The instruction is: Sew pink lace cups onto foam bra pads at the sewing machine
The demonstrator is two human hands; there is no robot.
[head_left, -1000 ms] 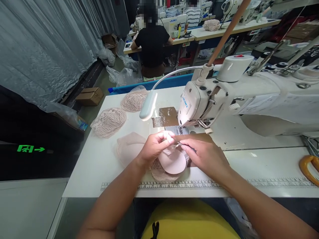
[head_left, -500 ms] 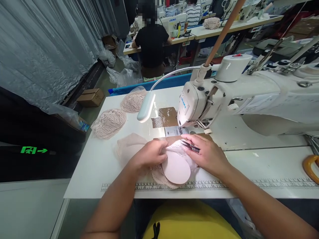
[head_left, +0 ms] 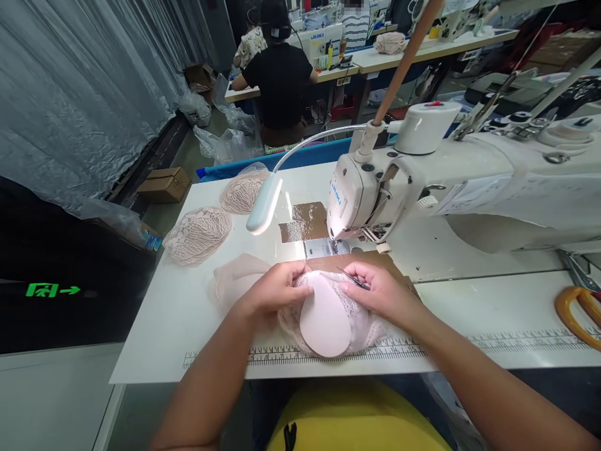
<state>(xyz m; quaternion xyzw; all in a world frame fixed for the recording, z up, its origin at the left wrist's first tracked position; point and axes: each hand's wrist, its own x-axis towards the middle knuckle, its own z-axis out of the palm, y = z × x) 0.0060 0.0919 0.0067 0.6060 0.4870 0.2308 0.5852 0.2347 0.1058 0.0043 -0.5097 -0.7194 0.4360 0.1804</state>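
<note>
Head view: the step in hand appears to be adjusting the upper edge of a lace-trimmed bra cup (head_left: pixel 325 322), which lies in front of the JUKI sewing machine (head_left: pixel 350 194). The left hand (head_left: pixel 282 288) pinches its left side; the right hand (head_left: pixel 378 288) grips a slim pointed tool (head_left: pixel 357 281), snips or tweezers, against its right. Handling calls for keeping those points off the lace. Two lace cups (head_left: pixel 200 235) rest on the white table (head_left: pixel 154 326); a co-worker (head_left: pixel 282 81) sits beyond, near a silvery curtain (head_left: pixel 94 81).

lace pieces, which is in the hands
The lace piece with the pale oval, held by left hand and right hand; two lace cups farther left lie untouched.
</note>
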